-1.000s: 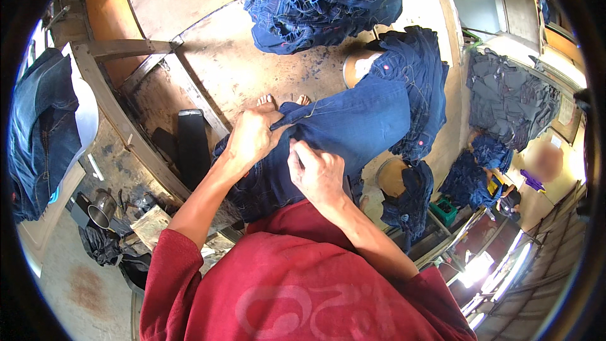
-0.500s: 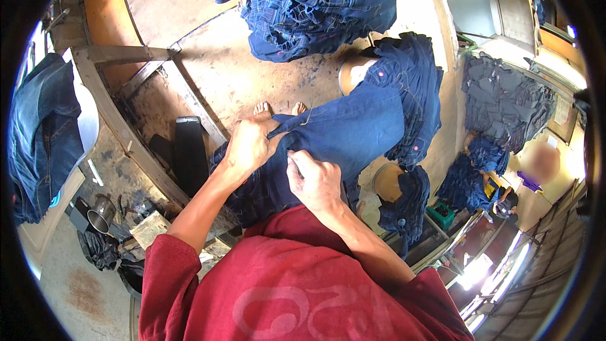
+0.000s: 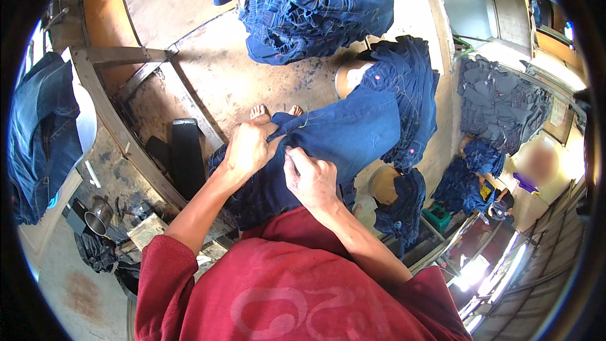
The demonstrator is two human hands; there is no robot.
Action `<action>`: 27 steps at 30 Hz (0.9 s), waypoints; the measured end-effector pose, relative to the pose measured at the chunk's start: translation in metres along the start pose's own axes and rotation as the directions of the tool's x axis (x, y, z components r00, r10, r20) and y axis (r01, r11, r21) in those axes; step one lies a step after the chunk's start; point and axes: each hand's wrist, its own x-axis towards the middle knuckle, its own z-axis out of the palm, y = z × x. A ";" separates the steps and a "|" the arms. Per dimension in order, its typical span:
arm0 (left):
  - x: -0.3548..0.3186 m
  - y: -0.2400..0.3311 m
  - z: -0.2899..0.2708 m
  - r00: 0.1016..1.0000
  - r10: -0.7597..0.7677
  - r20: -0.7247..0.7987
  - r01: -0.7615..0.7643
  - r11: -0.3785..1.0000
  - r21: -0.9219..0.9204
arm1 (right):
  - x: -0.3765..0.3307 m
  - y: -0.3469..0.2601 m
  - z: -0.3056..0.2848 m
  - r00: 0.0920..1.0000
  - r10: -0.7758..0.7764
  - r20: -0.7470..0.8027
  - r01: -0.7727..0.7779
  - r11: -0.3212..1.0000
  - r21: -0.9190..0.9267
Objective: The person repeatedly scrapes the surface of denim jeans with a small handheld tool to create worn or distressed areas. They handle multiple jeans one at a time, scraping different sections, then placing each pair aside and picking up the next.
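Pinching a fold of the blue denim garment (image 3: 363, 123) between thumb and fingers, the left hand (image 3: 248, 149) sits near the middle of the head view; the right hand (image 3: 312, 178) is just beside it, toward the person's body, fingers curled in and thumb up against them; from where I stand I cannot tell whether it grips a bit of the cloth or a thread. The garment lies across the person's lap, below the maroon shirt (image 3: 278, 284), and stretches off to the right, where it meets a heap of darker denim (image 3: 416, 101) with small red dots on it; bare toes (image 3: 259, 112) show on the floor (image 3: 221, 79) just beyond the left hand.

Ahead of the person stands a big bundle of blue denim (image 3: 319, 9), gathered and creased; a round tan-topped stool (image 3: 383, 184) is near the person's right side, a dark blue piece (image 3: 402, 205) hanging against it; farther right are a green crate (image 3: 437, 217) and a broad pile of dark grey cloth (image 3: 502, 104). Over to the left, a pair of dark jeans (image 3: 41, 145) drapes over something with a white edge; between there and the lap I can see a wooden frame (image 3: 117, 126), a long black object (image 3: 186, 158) inside it, and a metal mug (image 3: 98, 216) lying among clutter.
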 end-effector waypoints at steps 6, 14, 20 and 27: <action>-0.001 0.003 -0.001 1.000 -0.008 -0.013 0.008 1.000 -0.016 | -0.001 -0.001 -0.001 0.998 0.032 0.045 -0.031 0.999 -0.023; 0.000 0.001 0.002 1.000 -0.017 -0.018 0.017 1.000 -0.003 | 0.000 0.000 -0.001 0.989 0.059 0.136 -0.044 0.993 -0.110; -0.001 0.001 0.003 0.999 -0.029 -0.033 0.029 1.000 -0.004 | 0.000 0.004 -0.004 0.999 0.025 0.039 -0.025 1.000 -0.001; 0.000 0.003 0.003 0.997 0.011 -0.077 -0.011 1.000 0.011 | 0.002 0.006 -0.006 0.998 0.039 0.056 -0.039 0.999 -0.004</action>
